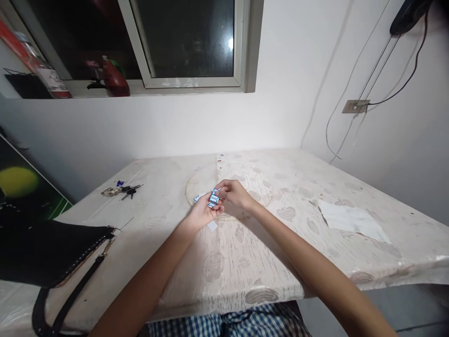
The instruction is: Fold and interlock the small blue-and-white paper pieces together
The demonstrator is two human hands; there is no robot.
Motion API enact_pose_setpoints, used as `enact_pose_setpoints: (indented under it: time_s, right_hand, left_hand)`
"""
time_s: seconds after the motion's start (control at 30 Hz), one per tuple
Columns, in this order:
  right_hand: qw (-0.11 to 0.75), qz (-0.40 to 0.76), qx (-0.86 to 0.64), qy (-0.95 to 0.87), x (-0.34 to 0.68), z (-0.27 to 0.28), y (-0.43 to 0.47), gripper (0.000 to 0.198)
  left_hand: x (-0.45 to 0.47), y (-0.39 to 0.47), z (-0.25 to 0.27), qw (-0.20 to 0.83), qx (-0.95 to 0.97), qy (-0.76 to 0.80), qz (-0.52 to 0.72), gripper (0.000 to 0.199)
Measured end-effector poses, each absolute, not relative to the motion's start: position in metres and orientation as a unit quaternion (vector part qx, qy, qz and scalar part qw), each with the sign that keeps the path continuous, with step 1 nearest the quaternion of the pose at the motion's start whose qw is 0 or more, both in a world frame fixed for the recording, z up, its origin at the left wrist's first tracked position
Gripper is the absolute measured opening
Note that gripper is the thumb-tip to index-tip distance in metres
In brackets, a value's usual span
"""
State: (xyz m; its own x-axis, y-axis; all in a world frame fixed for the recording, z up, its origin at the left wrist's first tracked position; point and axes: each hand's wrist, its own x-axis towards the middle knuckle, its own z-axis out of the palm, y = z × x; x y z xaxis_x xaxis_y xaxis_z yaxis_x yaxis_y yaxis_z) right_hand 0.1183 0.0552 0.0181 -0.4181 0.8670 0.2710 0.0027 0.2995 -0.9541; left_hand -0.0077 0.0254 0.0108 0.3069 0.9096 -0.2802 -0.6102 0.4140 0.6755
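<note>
Above the middle of the table, my left hand (203,213) holds a small blue-and-white printed piece (213,199), palm turned up and fingers curled round it. It looks like a little card or packet; its exact kind is too small to tell. My right hand (234,193) reaches in from the right, its fingers closed at the upper right edge of the same piece. Just left of my left hand, another blue-and-white scrap (196,198) shows partly. A small white piece (212,225) lies on the cloth under my left wrist.
A patterned plastic cloth covers the table (242,262), with a round mat (261,187) beneath my hands. Keys (129,190) and a black bag with a strap (52,252) are at the left. A white cloth (351,219) lies at the right. Bottles stand on the windowsill.
</note>
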Motion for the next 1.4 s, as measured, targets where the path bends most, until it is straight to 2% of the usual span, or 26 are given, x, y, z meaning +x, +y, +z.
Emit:
enact_pose_setpoints:
  time_s: [0.13, 0.47, 0.53, 0.7, 0.83, 0.97, 1.07, 1.23, 1.4]
  right_hand:
    - [0.427, 0.521, -0.346, -0.654, 0.115, 0.016, 0.050, 0.001]
    - [0.388, 0.546, -0.402, -0.624, 0.114, 0.014, 0.043, 0.004]
    - [0.389, 0.504, -0.423, -0.645, 0.112, 0.009, 0.044, 0.003]
    - [0.421, 0.322, -0.491, -0.691, 0.114, 0.005, 0.055, 0.027]
    - [0.375, 0.178, -0.470, -0.779, 0.122, -0.004, 0.075, 0.030]
    - [0.285, 0.137, -0.389, -0.865, 0.117, -0.023, 0.087, 0.040]
    - [0.245, 0.098, -0.390, -0.882, 0.109, -0.032, 0.086, 0.039]
    - [0.231, 0.046, -0.409, -0.881, 0.107, -0.029, 0.081, 0.032]
    - [0.235, 0.063, -0.418, -0.876, 0.111, -0.026, 0.087, 0.033]
  left_hand:
    - [-0.006, 0.025, 0.007, 0.763, 0.220, 0.341, 0.503, 0.023]
    - [-0.003, 0.025, 0.003, 0.767, 0.204, 0.340, 0.504, 0.019]
    - [0.000, 0.024, 0.003, 0.774, 0.200, 0.335, 0.498, 0.017]
    - [-0.007, 0.028, 0.005, 0.781, 0.195, 0.330, 0.492, 0.022]
    - [-0.026, 0.033, 0.015, 0.734, 0.182, 0.311, 0.575, 0.022]
    - [-0.040, 0.034, 0.028, 0.713, 0.142, 0.299, 0.618, 0.021]
    - [-0.045, 0.033, 0.035, 0.696, 0.103, 0.285, 0.651, 0.021]
    - [-0.048, 0.032, 0.039, 0.687, 0.076, 0.273, 0.669, 0.022]
    - [-0.048, 0.032, 0.038, 0.692, 0.076, 0.281, 0.661, 0.024]
